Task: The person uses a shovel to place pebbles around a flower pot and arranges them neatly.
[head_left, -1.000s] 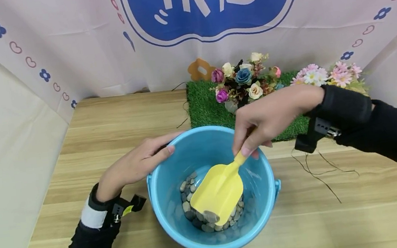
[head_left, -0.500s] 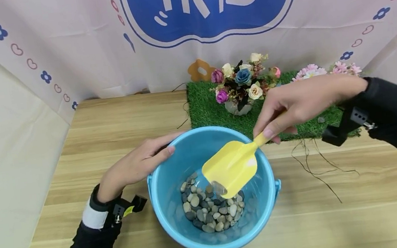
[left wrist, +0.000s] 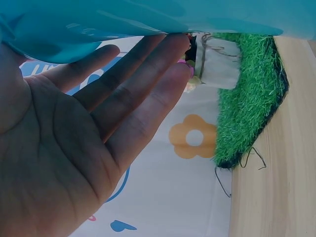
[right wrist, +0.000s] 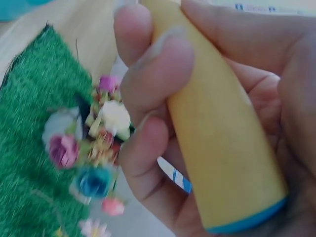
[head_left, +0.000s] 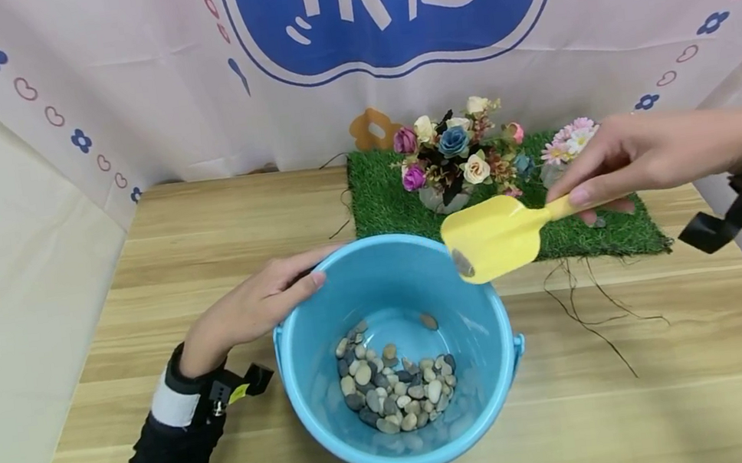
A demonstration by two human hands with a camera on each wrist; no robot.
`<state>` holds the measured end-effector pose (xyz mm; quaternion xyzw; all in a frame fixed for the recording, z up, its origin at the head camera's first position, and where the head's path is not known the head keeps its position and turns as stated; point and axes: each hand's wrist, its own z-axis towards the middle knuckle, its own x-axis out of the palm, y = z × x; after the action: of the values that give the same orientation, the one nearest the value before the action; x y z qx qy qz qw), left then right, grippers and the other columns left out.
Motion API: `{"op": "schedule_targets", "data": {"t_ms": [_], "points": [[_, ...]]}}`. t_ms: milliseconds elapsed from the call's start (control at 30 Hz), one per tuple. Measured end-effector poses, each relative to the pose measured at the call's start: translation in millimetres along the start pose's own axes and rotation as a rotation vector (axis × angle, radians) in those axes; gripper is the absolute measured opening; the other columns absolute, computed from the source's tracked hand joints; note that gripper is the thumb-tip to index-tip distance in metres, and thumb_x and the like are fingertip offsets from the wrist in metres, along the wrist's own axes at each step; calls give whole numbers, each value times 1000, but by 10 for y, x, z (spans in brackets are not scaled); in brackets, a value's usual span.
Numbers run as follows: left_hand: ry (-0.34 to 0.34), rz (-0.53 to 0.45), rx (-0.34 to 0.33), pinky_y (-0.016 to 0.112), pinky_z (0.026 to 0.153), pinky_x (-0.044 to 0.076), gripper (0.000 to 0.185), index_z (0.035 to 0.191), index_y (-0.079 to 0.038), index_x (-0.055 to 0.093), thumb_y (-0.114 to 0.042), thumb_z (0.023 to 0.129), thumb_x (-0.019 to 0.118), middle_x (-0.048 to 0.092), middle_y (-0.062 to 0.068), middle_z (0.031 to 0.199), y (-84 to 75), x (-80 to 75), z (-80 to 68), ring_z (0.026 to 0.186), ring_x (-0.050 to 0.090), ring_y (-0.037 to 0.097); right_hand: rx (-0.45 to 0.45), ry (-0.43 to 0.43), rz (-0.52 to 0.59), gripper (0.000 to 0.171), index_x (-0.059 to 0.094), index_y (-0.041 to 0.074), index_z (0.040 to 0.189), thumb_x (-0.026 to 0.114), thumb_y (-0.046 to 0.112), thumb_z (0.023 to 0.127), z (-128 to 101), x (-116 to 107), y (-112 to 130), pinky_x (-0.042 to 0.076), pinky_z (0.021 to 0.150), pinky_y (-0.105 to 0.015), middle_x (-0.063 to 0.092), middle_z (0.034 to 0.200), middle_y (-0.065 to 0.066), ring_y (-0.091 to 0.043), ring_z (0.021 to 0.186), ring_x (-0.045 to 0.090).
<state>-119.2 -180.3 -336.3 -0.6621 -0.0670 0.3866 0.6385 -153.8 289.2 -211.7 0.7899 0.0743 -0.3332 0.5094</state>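
Yellow scoop (head_left: 493, 238) gripped by R hand (head_left: 639, 152), 1 pebble (head_left: 462, 262) aboard; L hand (head_left: 251, 308) flat vs blue bucket (head_left: 310, 416).

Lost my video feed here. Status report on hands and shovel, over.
Left hand flat against bucket rim. Right hand grips yellow shovel, one pebble on blade, above rim's far right edge. Flower pot just behind.

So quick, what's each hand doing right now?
Left hand: open, flat fingers resting on the bucket rim.
Right hand: gripping the shovel handle.
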Motion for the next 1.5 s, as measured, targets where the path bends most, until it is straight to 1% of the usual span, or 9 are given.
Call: {"op": "schedule_targets", "data": {"t_ms": [233,333,500,733,833,1033,1167,1333,1500], "points": [[-5,-15,-8,40,66,63,47,158,-7,37,-12,111,39,62,19,131,3,-19,-19,84,75,28,40,-76,31,40,65,4,135,46,-11,103,-409,8,-356,47,47,-33,68,87,-2,-19,58,55],[-8,-17,-10,39,64,63,47,158,-8,37,-11,111,39,64,20,128,5,-29,-31,80,75,27,70,-125,16,40,65,2,135,46,-13,102,-579,29,-505,43,48,-34,66,82,-2,-19,57,55],[-9,-14,-15,39,65,63,47,158,-8,38,-11,111,39,65,19,126,8,-34,-35,81,75,26,159,-223,21,42,63,3,138,46,-12,103,-884,109,-793,38,48,-35,61,79,-4,-20,57,53],[-9,-10,-17,39,64,63,47,157,-8,38,-11,111,39,66,19,124,6,-31,-26,79,75,25,323,-338,74,38,60,4,141,47,-2,107,-1197,349,-1159,46,59,-32,65,89,-8,-23,64,56],[-7,-12,-16,40,65,63,47,157,-8,38,-11,111,39,64,18,128,7,-26,-21,82,75,26,379,-376,105,33,62,0,137,47,1,108,-1285,446,-1288,45,54,-35,65,89,-11,-24,63,55],[-4,-29,-21,41,66,63,47,158,-7,37,-11,111,39,63,19,130,6,-18,-16,84,75,27,575,-462,120,30,66,-1,131,51,12,109,-1412,599,-1503,42,54,-34,66,91,-13,-27,64,53],[-4,-30,-19,41,66,63,47,158,-6,37,-11,111,39,62,19,131,5,-16,-16,85,75,28,656,-474,114,34,67,-3,129,52,19,109,-1467,648,-1588,42,50,-36,64,88,-14,-26,60,50],[0,-24,-13,40,66,63,47,158,-6,37,-11,111,39,62,19,133,6,-10,-14,86,74,27,718,-428,87,39,71,0,113,49,32,110,-1511,665,-1652,37,41,-34,58,75,-12,-20,51,40],[-4,-8,-19,39,68,63,47,158,-7,37,-12,111,39,61,18,134,0,-1,-10,86,74,26,774,-413,95,47,70,-1,114,49,40,109,-1540,685,-1709,37,46,-36,57,76,-11,-19,53,40]]}}
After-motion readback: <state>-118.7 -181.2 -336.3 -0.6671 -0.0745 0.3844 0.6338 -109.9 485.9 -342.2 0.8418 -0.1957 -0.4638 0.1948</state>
